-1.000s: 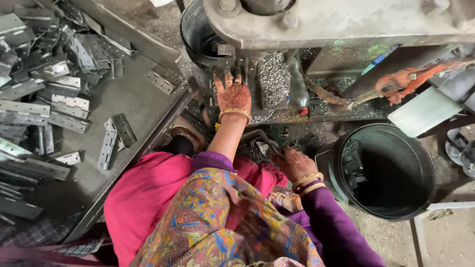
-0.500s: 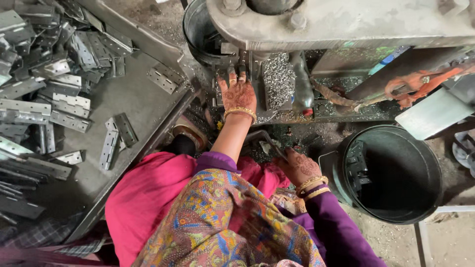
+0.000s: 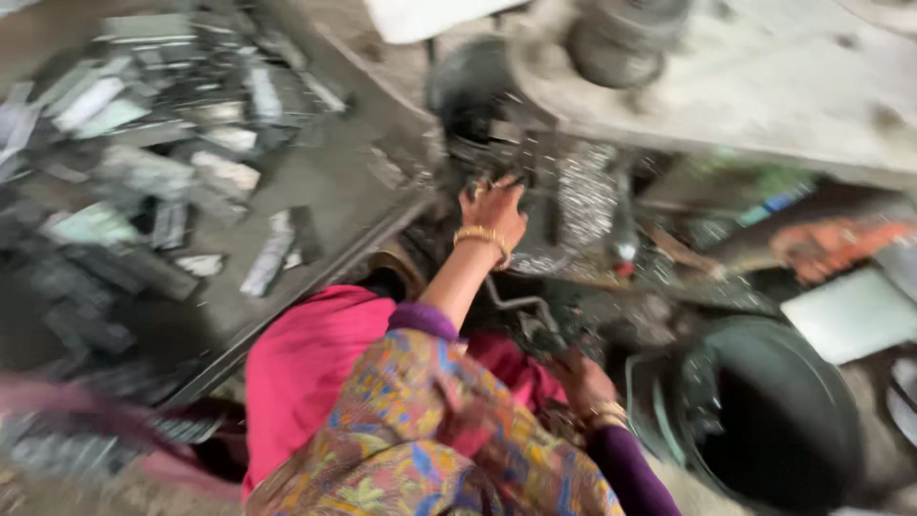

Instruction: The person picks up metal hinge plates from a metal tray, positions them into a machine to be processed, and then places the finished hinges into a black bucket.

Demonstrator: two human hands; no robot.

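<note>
Two hands are seen, both badly smeared by motion blur. Compared with the view half a second earlier, the whole scene is tilted and shifted: the head camera is swung, while the left hand [image 3: 494, 212] is kept at the same spot under the grey press machine [image 3: 755, 76], at the die area [image 3: 497, 158]. The work at the die is therefore judged to be continuing, not broken off. The left fingers [image 3: 480, 187] are curled toward the dark die opening, touching or just short of it; whether a metal piece is pinched cannot be told through the blur. The right hand [image 3: 583, 382] is held low, beside the dark round bin [image 3: 764, 420]; its fingers are hidden, state unreadable. Flat metal strips [image 3: 143, 182] are scattered on the sloped tray [image 3: 325, 182], well apart from both hands.
</note>
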